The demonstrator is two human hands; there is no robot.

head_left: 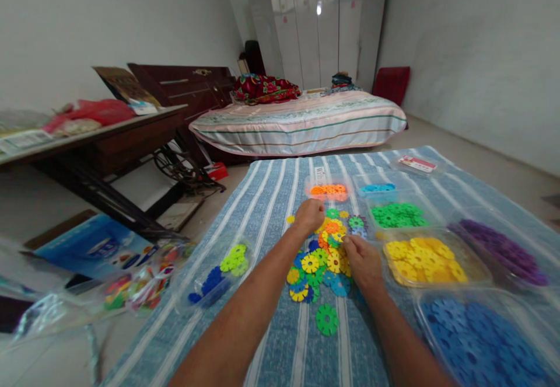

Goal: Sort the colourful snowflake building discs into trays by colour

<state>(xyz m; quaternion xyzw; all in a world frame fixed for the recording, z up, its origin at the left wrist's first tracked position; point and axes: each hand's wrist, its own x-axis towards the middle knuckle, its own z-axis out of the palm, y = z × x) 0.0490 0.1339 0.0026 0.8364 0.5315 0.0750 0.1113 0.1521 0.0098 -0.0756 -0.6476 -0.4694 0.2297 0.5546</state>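
Note:
A heap of mixed plastic snowflake discs (321, 261) in yellow, green, orange and blue lies on a blue striped cloth (271, 200). My left hand (308, 216) is closed in a fist at the far edge of the heap, near a clear tray of orange discs (329, 190); what it holds is hidden. My right hand (363, 260) rests on the heap's right side with fingers curled onto the discs. A single green disc (327, 319) lies apart, closer to me.
Clear trays hold sorted discs: light blue (377, 188), green (397, 215), yellow (423, 258), purple (503, 250), dark blue (481, 340), and lime with blue (221, 273). A bag of discs (140, 285) lies left. A bed (301, 121) and a dark table (100, 142) stand beyond.

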